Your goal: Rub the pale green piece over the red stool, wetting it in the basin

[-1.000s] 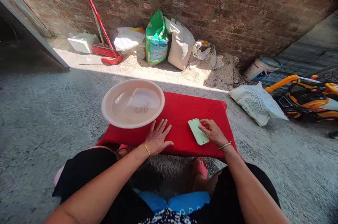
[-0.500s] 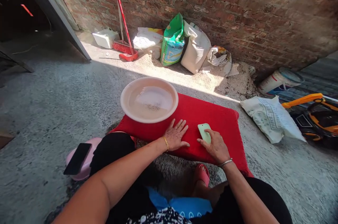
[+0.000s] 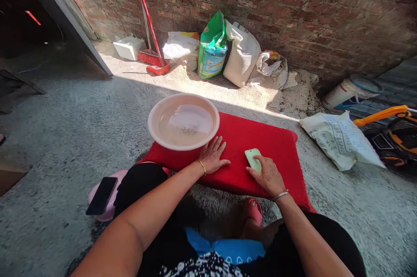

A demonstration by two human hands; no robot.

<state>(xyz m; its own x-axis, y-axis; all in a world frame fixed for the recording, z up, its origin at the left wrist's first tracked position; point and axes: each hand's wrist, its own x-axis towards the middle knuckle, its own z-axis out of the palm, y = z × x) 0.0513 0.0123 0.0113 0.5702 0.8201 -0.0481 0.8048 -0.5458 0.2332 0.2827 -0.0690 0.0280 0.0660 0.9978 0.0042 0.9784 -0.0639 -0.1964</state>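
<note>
My left hand (image 3: 213,155) lies flat on the red cloth (image 3: 263,131), fingers spread, close to the rim of the basin. My right hand (image 3: 269,176) is curled over the near end of a pale green, flat, rounded object (image 3: 253,155) with a small hole at its far end. Thumb and fingers are on its sides, and its underside against the cloth is hidden. The cloth covers a low bench in front of my knees. At the bench's far left end stands a pale pink basin (image 3: 159,138) with water in it.
A dark phone (image 3: 102,195) lies on a pink stool (image 3: 114,194) by my left knee. Along the brick wall stand a red broom (image 3: 151,29), a green bag (image 3: 211,57) and a white sack (image 3: 243,55). Right of the bench lie another sack (image 3: 342,138) and an orange-and-black machine (image 3: 397,138).
My left hand has slid forward and slightly left, nearer the basin. My right hand stays on the pale green object, nearly in place. The camera view has shifted slightly.
</note>
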